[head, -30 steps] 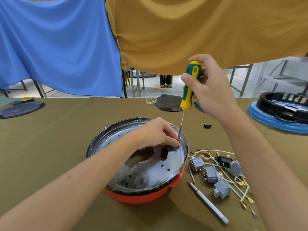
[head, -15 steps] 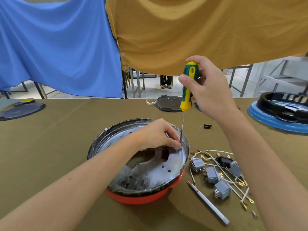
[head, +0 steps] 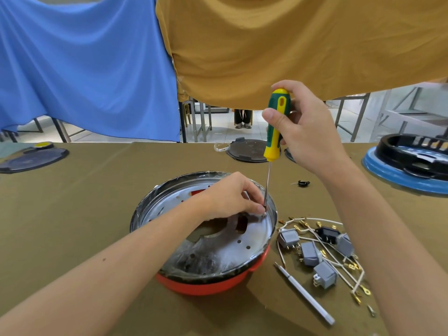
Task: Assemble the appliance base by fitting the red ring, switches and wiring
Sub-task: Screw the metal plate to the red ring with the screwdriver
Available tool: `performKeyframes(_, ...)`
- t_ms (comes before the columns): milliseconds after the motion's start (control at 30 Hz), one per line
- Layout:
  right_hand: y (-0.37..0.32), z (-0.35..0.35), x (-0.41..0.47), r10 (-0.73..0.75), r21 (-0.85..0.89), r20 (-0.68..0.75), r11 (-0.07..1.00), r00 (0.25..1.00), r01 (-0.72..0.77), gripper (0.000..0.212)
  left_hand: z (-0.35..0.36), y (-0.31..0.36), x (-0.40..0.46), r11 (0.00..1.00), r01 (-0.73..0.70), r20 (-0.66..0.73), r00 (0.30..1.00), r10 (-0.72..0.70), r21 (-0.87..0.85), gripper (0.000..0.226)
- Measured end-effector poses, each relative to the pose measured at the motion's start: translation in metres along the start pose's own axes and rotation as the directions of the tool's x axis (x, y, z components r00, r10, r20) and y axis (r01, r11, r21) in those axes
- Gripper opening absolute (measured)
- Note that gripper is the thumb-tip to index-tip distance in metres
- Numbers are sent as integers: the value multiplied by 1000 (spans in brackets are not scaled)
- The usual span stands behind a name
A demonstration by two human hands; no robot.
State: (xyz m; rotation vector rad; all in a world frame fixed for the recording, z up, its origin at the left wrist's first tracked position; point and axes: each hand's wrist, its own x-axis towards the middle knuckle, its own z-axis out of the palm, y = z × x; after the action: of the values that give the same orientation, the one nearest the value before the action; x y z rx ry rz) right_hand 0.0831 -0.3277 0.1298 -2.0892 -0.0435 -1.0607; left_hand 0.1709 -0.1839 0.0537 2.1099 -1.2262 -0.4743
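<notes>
Head view: far left on the olive-cloth desk (head: 72,214) lies a dark flat lid (head: 31,160). Centre, the round metal pan in its red ring (head: 206,286); the left hand (head: 232,197) pinches something tiny at the tip of a green-and-yellow screwdriver (head: 275,132), gripped upright by the right hand (head: 308,132). Right: grey switches (head: 310,253), white wiring (head: 322,248), a blue-rimmed black base (head: 412,163).

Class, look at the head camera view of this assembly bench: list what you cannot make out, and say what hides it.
- Screwdriver tip and any screw: covered by the left hand fingertips.
- Part of the metal plate: under the left forearm.
- Red ring: only its near edge shows below the plate.
- Wire terminals: too small to read.
- Blue-rimmed base: cut by the right edge.
</notes>
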Motion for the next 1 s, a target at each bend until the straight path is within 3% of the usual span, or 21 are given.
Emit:
performKeyframes(567, 1, 2, -1, -16, 12, 37, 1000, 999, 16, 36, 2, 1, -1, 999, 20, -25, 1000, -19, 33, 5)
performKeyframes(767, -2, -2, -2, -53, 58, 165, 997, 985, 44, 31, 1, 11, -9, 991, -12, -17, 1000, 15, 136, 4)
performKeyframes(867, -6, -9, 0, -67, 124, 222, 991, 973, 40, 29, 2, 20, -21, 969, 13, -11, 1000, -10, 247, 17)
performKeyframes(1000, -10, -16, -1, -74, 156, 299, 987, 951, 28, 27, 19, 30, -50, 925, 42, 32, 998, -58, 377, 64)
